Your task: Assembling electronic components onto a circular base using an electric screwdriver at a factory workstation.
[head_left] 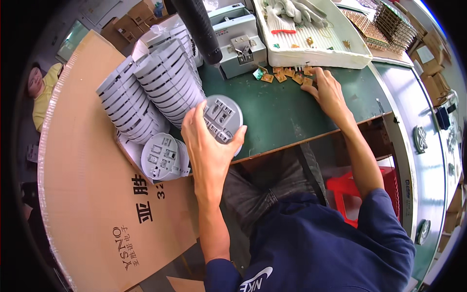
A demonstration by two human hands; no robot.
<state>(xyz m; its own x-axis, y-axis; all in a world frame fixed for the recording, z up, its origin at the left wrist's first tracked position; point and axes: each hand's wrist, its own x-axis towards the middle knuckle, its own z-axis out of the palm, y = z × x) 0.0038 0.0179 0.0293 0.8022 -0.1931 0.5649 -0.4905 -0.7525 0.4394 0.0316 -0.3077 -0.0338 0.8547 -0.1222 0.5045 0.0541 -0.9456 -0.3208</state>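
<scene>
My left hand (209,146) grips a round grey plastic housing (232,109) by its rim, thumb on the right side and fingers on the left. Molded slots and raised ribs show on the housing's upturned face. At the far side of the green bench, my right hand (332,96) pinches at a small orange-brown circuit board (307,82). Several similar small boards (280,76) lie loose to the left of its fingertips, along with a green one (258,73). Stacks of more grey housings (168,75) stand to my left, and one more housing (159,155) lies face up before them.
A grey metal machine (242,53) stands behind the boards, with a black cylindrical tool (197,29) hanging beside it. A white foam tray (321,59) holds gloves (296,12). A large cardboard sheet (92,185) rises at left; a person in yellow (46,95) is beyond. A red stool (343,194) stands under the bench.
</scene>
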